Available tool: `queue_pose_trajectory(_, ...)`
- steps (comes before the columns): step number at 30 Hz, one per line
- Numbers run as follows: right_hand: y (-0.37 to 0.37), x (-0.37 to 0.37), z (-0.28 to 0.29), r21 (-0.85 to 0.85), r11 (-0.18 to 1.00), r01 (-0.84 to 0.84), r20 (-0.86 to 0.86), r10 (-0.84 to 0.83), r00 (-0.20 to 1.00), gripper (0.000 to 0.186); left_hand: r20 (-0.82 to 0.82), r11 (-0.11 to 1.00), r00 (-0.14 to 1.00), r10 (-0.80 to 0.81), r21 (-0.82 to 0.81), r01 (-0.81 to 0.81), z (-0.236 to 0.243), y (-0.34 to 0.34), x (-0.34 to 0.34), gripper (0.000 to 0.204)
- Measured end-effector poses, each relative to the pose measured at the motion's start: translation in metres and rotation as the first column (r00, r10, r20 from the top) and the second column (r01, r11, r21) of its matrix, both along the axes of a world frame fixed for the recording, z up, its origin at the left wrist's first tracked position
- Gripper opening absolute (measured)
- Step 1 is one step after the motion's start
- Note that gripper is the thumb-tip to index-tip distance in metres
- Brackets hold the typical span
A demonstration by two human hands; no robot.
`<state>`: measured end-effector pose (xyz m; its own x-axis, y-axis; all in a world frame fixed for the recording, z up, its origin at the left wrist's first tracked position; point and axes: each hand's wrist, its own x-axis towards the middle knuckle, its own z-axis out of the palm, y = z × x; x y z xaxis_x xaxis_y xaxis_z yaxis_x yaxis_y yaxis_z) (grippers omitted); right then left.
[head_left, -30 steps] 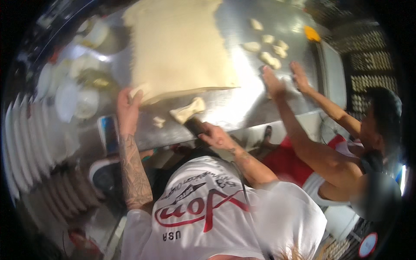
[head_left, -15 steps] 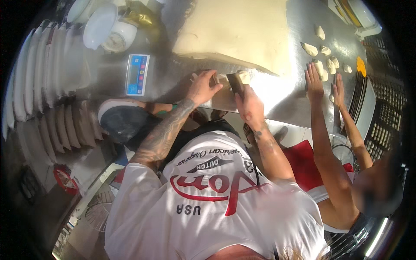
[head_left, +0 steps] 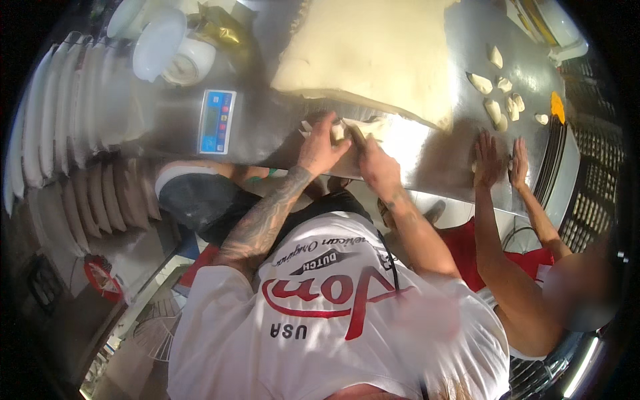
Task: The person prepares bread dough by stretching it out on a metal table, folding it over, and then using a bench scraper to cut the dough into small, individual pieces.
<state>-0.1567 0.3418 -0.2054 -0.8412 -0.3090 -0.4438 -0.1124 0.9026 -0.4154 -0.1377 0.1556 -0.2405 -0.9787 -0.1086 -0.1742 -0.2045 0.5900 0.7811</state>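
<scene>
At the front edge of the metal table my right hand (head_left: 381,168) grips a dough cutter (head_left: 357,137), its dark flat blade turned nearly edge-on. My left hand (head_left: 321,148) is curled beside the blade, thumb and fingers closed around a small dough piece (head_left: 339,129). To the right of the cutter a dough strip (head_left: 375,127) lies in bright glare. Another pale scrap (head_left: 306,127) shows just left of my left fingers. Beyond both hands a large thick dough sheet (head_left: 367,57) spreads toward the back of the table.
A digital scale (head_left: 217,121) stands at left, near white bowls (head_left: 160,44) and a gold bag (head_left: 223,32). Several cut dough pieces (head_left: 492,113) lie at right, where a co-worker's hands (head_left: 488,159) press on the table (head_left: 433,157). Stacked trays (head_left: 563,157) stand beyond.
My left hand has closed in on the dough beside the blade. The cutter has turned from showing its broad face to nearly edge-on. The co-worker's hands have slid nearer the table edge.
</scene>
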Motion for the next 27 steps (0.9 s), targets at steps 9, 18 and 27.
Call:
queue_pose_trajectory(9, 0.058, -0.011, -0.032, -0.596, 0.41, 0.69, 0.476, -0.511, 0.716, 0.05, 0.06, 0.979, 0.977, 0.203, -0.025, -0.202, 0.055, -0.088, -0.008, 0.045)
queue_pose_trajectory(18, -0.011, -0.032, 0.009, -0.619, 0.336, 0.71, 0.676, -0.232, 0.699, 0.044, -0.437, 0.502, 0.693, 0.573, -0.482, -0.718, 0.071, -0.262, 0.017, 0.054)
queue_pose_trajectory(27, 0.054, 0.015, -0.022, -0.651, 0.605, 0.46, 0.291, -0.361, 0.886, 0.044, -0.001, 0.976, 0.987, -0.16, -0.15, 0.158, 0.018, -0.085, 0.016, 0.039)
